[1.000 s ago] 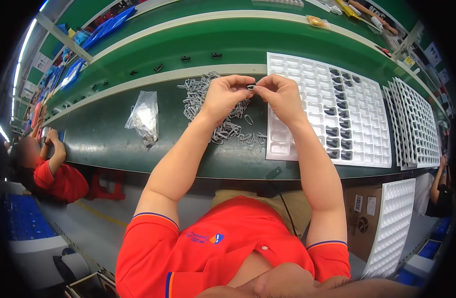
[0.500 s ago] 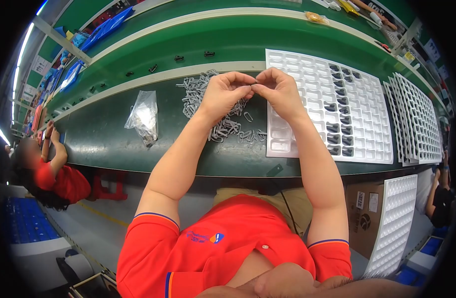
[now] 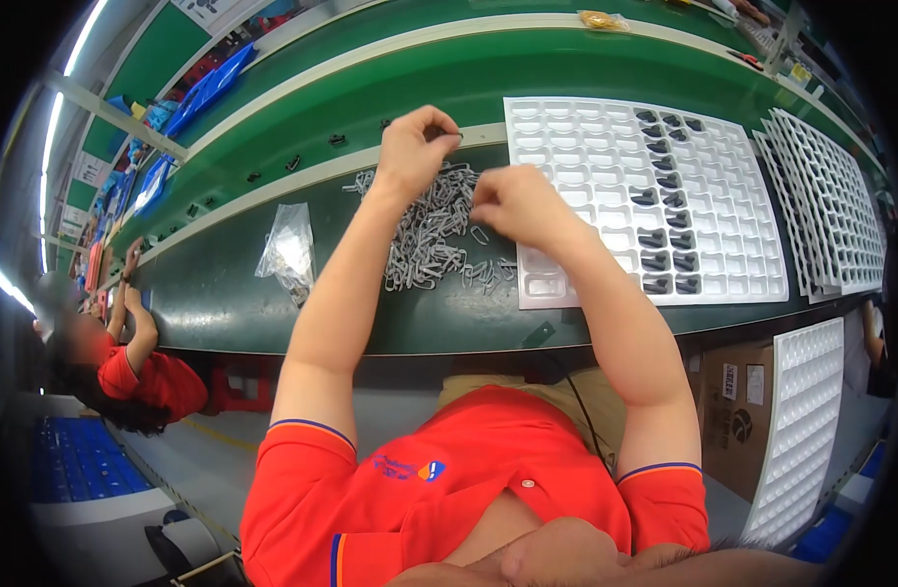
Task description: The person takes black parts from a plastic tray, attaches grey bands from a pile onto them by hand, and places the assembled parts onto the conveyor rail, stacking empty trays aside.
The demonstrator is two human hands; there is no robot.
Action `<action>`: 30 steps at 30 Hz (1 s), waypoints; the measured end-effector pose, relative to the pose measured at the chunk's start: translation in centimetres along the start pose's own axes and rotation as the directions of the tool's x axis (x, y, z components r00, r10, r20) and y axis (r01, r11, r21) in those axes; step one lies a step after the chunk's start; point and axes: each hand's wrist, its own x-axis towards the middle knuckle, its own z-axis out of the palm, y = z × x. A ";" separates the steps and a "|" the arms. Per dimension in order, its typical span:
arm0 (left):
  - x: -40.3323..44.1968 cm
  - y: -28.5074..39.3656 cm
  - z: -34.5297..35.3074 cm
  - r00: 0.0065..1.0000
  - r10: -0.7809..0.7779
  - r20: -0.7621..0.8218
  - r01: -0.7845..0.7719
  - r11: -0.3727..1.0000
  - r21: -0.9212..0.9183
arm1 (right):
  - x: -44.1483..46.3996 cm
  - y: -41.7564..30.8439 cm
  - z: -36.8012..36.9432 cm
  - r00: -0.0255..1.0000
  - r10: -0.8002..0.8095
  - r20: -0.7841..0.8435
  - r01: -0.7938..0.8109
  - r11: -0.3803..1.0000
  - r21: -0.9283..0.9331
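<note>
green workbench (image 3: 219,293) under grey clips (image 3: 424,256)

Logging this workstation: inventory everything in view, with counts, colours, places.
clips: many, grey, on bench
bag: one, clear, left of clips
flat tray: one, white, right of clips
tray parts: many, black, flat tray
stacked trays: several, white, far right
carton: one, brown, below bench
leaning tray: one, white, beside carton
loose parts: several, black, behind bench
co-worker: one, red shirt, far left
left hand: one, bare, near clips
right hand: one, bare, beside clips
</note>
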 end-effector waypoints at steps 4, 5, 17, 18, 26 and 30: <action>6.1 -2.7 0.3 0.983 0.171 -0.075 -0.116 0.874 0.472 | -0.4 -1.3 0.5 0.967 -0.016 0.255 0.099 0.943 -0.317; 7.4 -3.9 0.5 0.981 0.187 -0.056 -0.131 0.840 0.527 | -0.4 -1.2 0.7 0.959 -0.047 0.280 0.140 0.937 -0.321; 8.4 4.8 12.5 0.820 0.232 0.523 -0.470 0.794 0.386 | -0.8 -0.3 2.5 0.935 -0.066 0.348 0.176 0.939 -0.295; 8.1 5.6 15.1 0.742 0.232 0.629 -0.536 0.769 0.349 | -0.8 -0.3 2.6 0.949 -0.135 0.285 0.210 0.945 -0.251; 5.3 7.9 23.6 0.537 0.223 0.814 -0.751 0.566 0.340 | -3.2 1.9 2.0 0.932 -0.081 0.354 -0.061 0.926 0.373; 4.1 6.4 25.1 0.603 0.232 0.763 -0.758 0.464 0.458 | -3.0 3.1 2.2 0.940 -0.142 0.310 0.043 0.951 0.305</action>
